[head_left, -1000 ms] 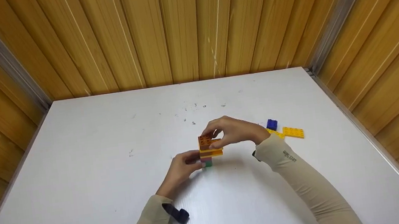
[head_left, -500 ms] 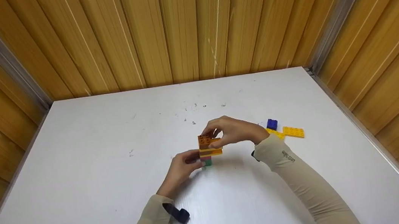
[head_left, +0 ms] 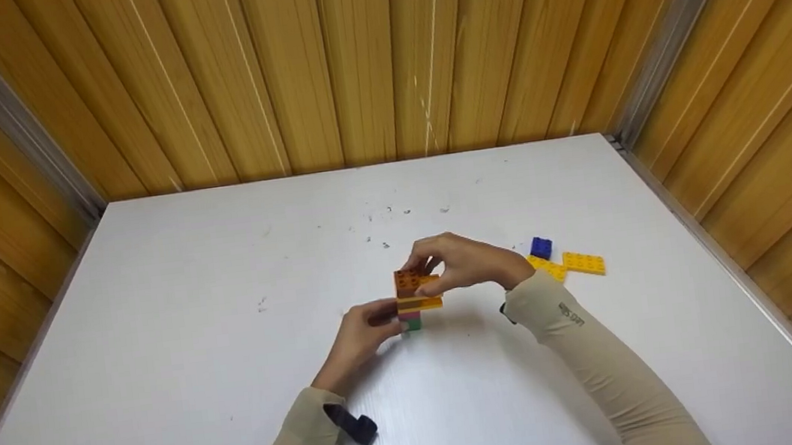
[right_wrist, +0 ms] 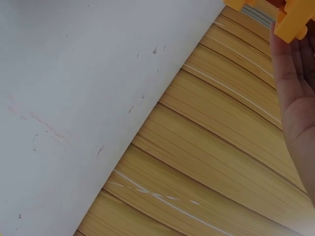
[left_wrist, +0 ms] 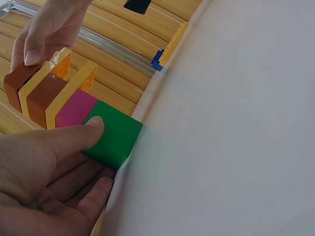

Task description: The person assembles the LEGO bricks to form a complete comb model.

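Observation:
A toy brick tower [head_left: 409, 298] stands upright on the white table in the head view. From bottom to top it has a green brick [left_wrist: 115, 135], a magenta brick [left_wrist: 76, 108], a yellow plate [left_wrist: 74, 93], a brown brick [left_wrist: 45, 98], another yellow plate [left_wrist: 37, 88] and a brown brick [left_wrist: 14, 88]. Both yellow plates jut out to the right. My left hand [head_left: 360, 333] grips the tower low down, its thumb lying on the green brick. Up top, my right hand [head_left: 472, 258] pinches the uppermost brown brick, with its thumb in front and fingers behind.
Right of the tower, partly behind the right wrist, lie a yellow plate [head_left: 546, 267], a second yellow plate [head_left: 584, 263] and a dark blue brick [head_left: 541, 247]. Wood-patterned panels [head_left: 346, 62] rise behind the white table [head_left: 184, 279] and along its sides.
Both hands keep their hold on the tower in almost the same place. Only a very slight shift of the whole head view shows.

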{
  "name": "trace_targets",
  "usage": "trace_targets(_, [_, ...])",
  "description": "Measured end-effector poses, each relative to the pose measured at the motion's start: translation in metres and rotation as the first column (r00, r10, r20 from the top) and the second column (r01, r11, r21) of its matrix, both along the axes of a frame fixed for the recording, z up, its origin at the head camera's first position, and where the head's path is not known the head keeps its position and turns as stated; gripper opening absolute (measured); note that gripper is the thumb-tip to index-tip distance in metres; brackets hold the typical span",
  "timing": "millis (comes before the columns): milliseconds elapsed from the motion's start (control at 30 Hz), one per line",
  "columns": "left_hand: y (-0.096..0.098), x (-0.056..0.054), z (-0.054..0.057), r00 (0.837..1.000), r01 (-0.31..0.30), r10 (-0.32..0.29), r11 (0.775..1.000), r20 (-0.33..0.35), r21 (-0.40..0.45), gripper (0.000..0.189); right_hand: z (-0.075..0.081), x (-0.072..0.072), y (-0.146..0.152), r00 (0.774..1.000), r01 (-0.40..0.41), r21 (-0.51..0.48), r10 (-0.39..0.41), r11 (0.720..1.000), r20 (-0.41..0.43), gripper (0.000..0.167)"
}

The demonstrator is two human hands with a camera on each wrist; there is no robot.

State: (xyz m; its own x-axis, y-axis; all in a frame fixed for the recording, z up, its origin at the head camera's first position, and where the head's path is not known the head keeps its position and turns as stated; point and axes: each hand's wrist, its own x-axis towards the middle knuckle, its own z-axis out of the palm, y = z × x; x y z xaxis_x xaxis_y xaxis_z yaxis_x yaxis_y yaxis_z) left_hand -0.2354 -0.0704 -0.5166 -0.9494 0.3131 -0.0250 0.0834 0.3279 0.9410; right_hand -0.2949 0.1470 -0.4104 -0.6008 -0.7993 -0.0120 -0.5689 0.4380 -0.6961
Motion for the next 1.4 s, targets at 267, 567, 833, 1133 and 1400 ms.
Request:
trace_targets(267, [-0.001, 0.000, 0.000, 1.000, -0.003, 0.003, 1.000, -0.005, 0.003, 0.043, 0.003, 0.001, -0.005, 0.999, 0.026, 0.032, -0.027, 0.999, 0.019, 0.027])
trace_targets(567, [-0.003, 0.001, -0.001, 1.000, 0.008, -0.008, 1.000, -0.011, -0.002, 0.042, 0.005, 0.001, -0.007, 1.000, 0.016, 0.064, -0.016, 0.998, -0.011, 0.026])
trace_targets(833, [-0.002, 0.002, 0.001, 0.999, 0.030, -0.030, 1.000, -0.023, 0.005, 0.042, 0.010, 0.003, -0.006, 1.000, 0.011, 0.106, -0.012, 0.994, 0.007, 0.026])
trace_targets(1133, [-0.002, 0.000, 0.000, 0.999, 0.043, -0.042, 0.998, -0.022, 0.044, 0.042, 0.018, 0.004, -0.005, 0.999, -0.022, 0.163, 0.027, 0.986, -0.032, 0.032])
trace_targets(1400, [-0.001, -0.002, -0.002, 1.000, 0.024, -0.024, 0.999, -0.001, 0.035, 0.043, 0.020, 0.006, -0.004, 0.994, -0.059, 0.178, 0.074, 0.982, -0.082, 0.038])
